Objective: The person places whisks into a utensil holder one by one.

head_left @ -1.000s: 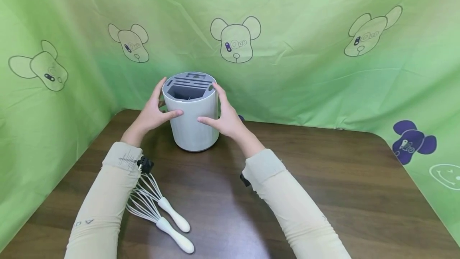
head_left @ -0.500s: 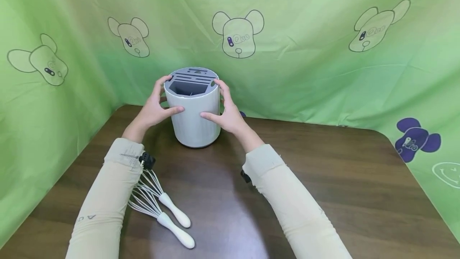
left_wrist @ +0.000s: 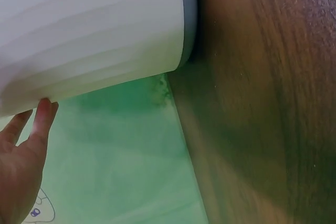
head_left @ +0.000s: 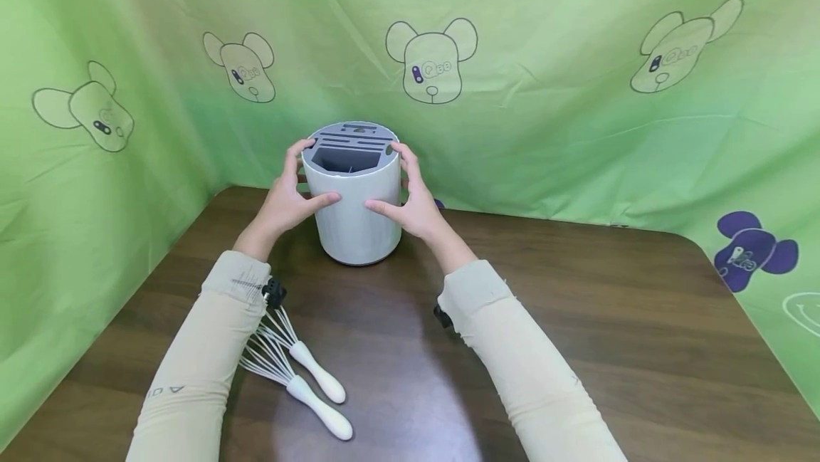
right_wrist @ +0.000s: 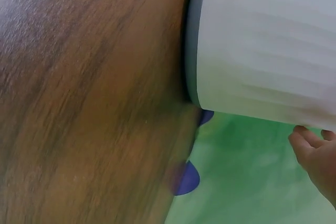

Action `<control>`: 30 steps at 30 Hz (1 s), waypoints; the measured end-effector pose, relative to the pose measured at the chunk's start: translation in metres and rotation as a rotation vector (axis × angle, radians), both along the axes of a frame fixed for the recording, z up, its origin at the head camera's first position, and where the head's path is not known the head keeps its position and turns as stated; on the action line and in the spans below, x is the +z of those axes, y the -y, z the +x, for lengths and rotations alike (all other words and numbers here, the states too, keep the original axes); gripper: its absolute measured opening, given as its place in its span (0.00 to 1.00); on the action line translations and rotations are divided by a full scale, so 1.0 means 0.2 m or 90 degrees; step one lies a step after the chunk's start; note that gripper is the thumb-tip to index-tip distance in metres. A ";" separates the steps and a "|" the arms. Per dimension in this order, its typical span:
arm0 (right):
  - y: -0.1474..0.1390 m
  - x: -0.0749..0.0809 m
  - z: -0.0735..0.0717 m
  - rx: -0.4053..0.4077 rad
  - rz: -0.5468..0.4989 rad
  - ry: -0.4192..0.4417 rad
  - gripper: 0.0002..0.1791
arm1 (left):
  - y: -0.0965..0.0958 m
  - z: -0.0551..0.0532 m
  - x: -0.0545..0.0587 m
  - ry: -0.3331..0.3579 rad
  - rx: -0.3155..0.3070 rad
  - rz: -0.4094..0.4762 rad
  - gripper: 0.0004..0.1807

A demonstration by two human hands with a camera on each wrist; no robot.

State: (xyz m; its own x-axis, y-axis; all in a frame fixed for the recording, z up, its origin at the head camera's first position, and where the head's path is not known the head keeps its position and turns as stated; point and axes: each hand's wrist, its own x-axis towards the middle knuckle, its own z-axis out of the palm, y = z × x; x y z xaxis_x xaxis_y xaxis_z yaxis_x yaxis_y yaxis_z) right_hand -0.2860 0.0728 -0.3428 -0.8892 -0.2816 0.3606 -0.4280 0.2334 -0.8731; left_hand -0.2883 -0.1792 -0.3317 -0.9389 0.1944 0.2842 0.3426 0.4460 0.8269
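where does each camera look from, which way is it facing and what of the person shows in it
Head: worn on the head, facing forward and down at the utensil holder, whisks, wooden table and green cloth; left hand, right hand and sleeved forearms show.
Left wrist: on that wrist, facing the holder's side and grey base; part of the left hand shows at lower left.
Right wrist: on that wrist, facing the same things; part of the right hand shows at lower right.
Shared: both wrist views show holder, table and cloth.

Two white whisks point(head_left: 319, 408) are lying on a wooden table point(head_left: 628, 327). A printed green cloth point(head_left: 551, 149) is hanging behind.
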 end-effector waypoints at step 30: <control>-0.10 0.02 0.04 0.019 0.006 0.030 0.51 | -0.07 0.07 0.00 -0.036 -0.001 -0.030 0.54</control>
